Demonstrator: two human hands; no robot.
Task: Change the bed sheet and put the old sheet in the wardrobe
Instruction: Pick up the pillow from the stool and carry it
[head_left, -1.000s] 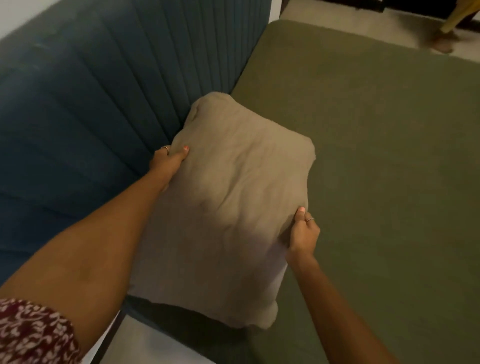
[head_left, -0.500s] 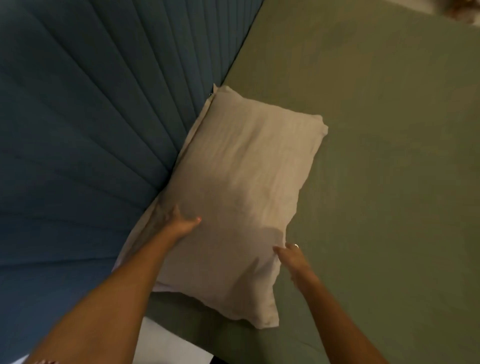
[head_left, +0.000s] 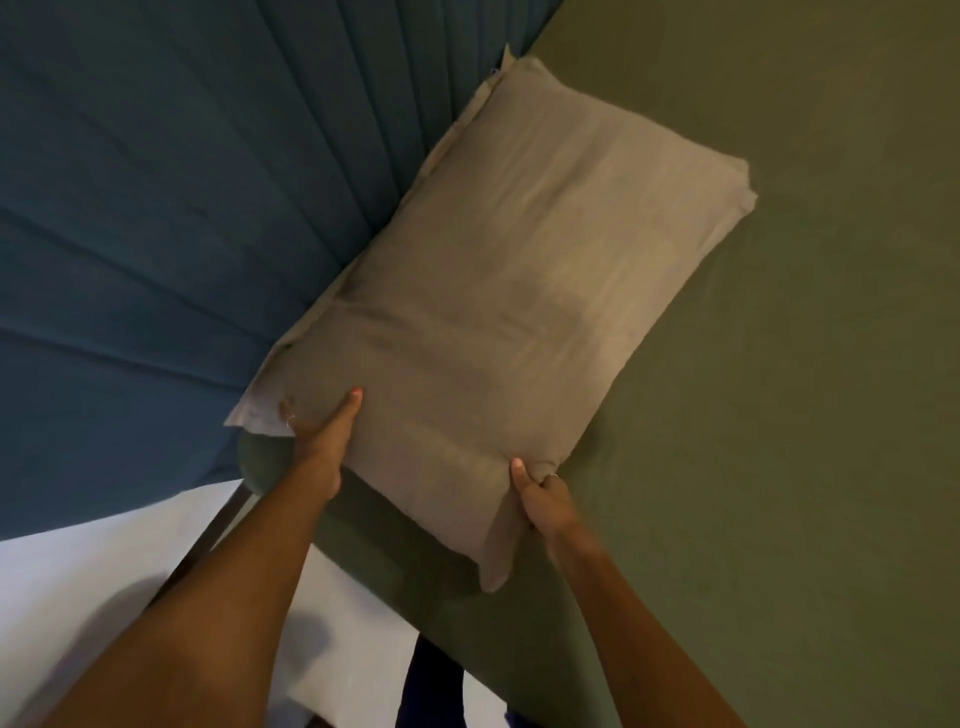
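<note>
A beige pillow (head_left: 498, 291) lies flat on the olive-green bed sheet (head_left: 779, 364), its long side against the headboard. My left hand (head_left: 322, 436) grips the pillow's near-left edge, thumb on top and fingers underneath. My right hand (head_left: 540, 493) pinches the near-right corner of the same pillow, thumb pressed into the fabric. The green sheet covers the whole mattress and wraps over its near corner (head_left: 415, 561).
A dark blue channelled headboard (head_left: 182, 234) rises along the left. White floor (head_left: 78, 597) shows at the lower left beside the bed frame's dark edge (head_left: 208, 540). A dark blue trouser leg (head_left: 431, 680) is at the bottom.
The pillow went from raised in both hands to lying flat against the headboard. My hands slid down to its near edge and the camera moved closer.
</note>
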